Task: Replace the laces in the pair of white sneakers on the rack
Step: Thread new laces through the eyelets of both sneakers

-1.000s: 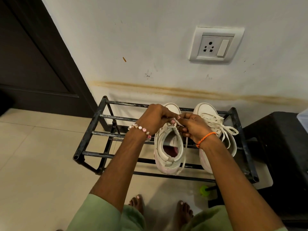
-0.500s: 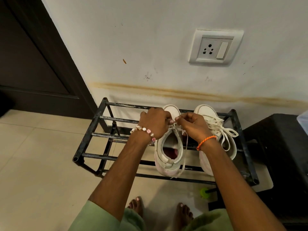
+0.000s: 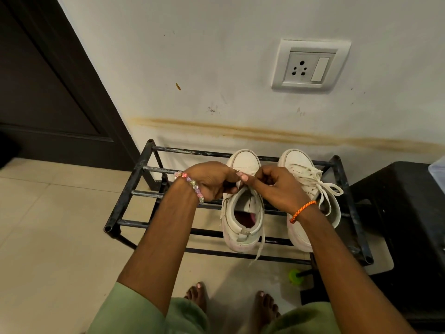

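At rack [image 3: 125,203] centre: our left hand [image 3: 212,182] and right hand [image 3: 274,186] meet, pinching the lace [image 3: 261,242] over the left sneaker [image 3: 240,225], its bowed mate [image 3: 310,186] at 3 o'clock.

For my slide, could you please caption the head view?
Both hands pinch the lace on the left sneaker on the rack.

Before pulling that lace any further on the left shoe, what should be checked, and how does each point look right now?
1. Both hands on the lace: left hand and right hand pinch it. Ok.
2. Left sneaker seated on the rack: ok.
3. Loose lace end free of the bars: cannot tell.
4. Which eyelet is being worked: cannot tell, fingers hide it.
5. Right sneaker tied in a bow: ok.
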The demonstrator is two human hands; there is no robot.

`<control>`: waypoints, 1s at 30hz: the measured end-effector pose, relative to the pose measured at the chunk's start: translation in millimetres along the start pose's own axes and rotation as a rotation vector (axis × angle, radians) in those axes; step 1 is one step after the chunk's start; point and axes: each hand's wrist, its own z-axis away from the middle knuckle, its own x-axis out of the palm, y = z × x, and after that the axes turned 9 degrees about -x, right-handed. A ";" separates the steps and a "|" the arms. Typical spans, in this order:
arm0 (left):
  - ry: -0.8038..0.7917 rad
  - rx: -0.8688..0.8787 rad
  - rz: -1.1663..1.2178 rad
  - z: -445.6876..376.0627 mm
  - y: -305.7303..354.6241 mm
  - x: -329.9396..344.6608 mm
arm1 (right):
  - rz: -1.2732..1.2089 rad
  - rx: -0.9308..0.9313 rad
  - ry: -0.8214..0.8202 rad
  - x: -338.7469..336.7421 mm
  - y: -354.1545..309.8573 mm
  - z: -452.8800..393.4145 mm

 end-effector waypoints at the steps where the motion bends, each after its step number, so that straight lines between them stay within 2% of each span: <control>1: 0.009 0.004 0.001 0.1 -0.4 -0.1 | 0.014 -0.011 0.008 0.5 1.0 -0.6; 6: 0.130 0.087 0.004 -6.0 -1.3 -2.8 | -0.117 -0.011 0.041 -5.2 1.0 -1.0; 14: 0.228 0.233 0.138 -24.0 -10.3 -11.1 | -0.224 0.056 -0.096 -20.8 -6.7 8.1; 22: 0.522 0.584 -0.011 -43.8 -18.5 11.0 | -0.063 -0.023 -0.173 -14.6 -8.5 23.6; 27: 0.668 0.698 -0.116 -49.2 -22.6 24.2 | 0.128 -0.112 -0.161 -5.8 -10.5 28.3; 30: 0.688 0.708 -0.145 -52.7 -24.2 26.6 | 0.189 -0.118 -0.161 -3.4 -11.8 32.0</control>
